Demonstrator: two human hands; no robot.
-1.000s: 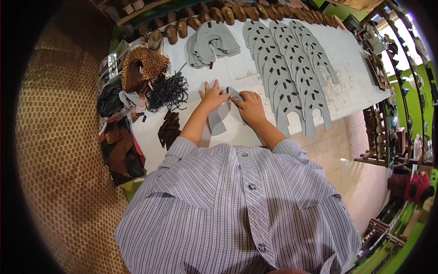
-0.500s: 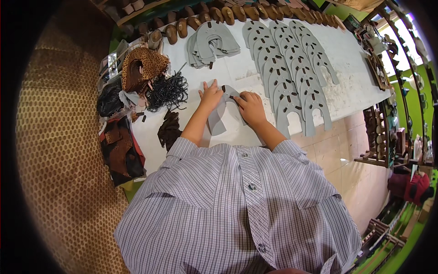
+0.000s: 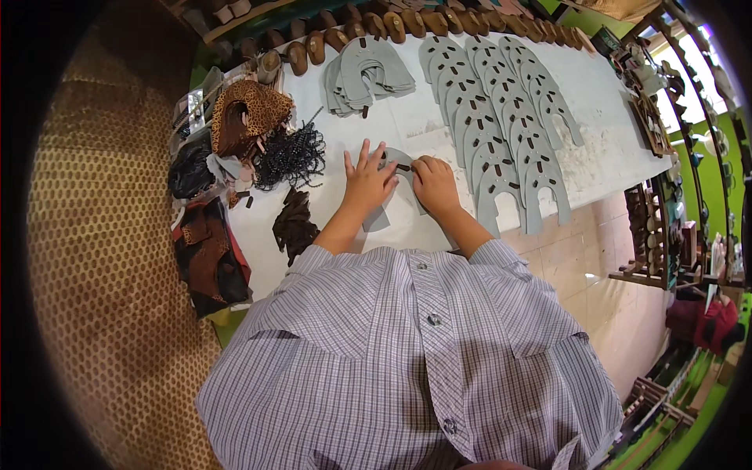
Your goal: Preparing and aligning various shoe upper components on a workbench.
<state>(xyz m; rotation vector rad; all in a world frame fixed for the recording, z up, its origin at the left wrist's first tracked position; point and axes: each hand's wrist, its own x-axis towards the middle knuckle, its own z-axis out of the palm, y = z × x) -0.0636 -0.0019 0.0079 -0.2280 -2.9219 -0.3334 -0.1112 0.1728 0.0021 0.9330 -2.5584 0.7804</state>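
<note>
A grey U-shaped piece (image 3: pixel 402 154), looking like a shoe upper, lies flat on the white table before me, with dark strips on its curved top. My left hand (image 3: pixel 366 184) rests on its left side, fingers spread and palm down. My right hand (image 3: pixel 435 186) is at its right side, the fingers bent and pressed together at the end of a dark brown strip (image 3: pixel 404 167). Both hands cover part of the piece. A crumpled heap of dark brown strips (image 3: pixel 293 225) lies left of my left forearm.
Overlapping rows of grey U-shaped pieces (image 3: pixel 495 149) with dark strips lie on the right. A stack of grey pieces (image 3: pixel 356 69) is farther back. Wooden shoe lasts (image 3: pixel 394 27) line the far edge. Black cords (image 3: pixel 291 157) and leopard-print material (image 3: pixel 258 106) crowd the left.
My left hand has shifted slightly down and right, its fingers spreading wider over the grey piece. My right hand has drawn slightly right, baring more of the dark strip.
</note>
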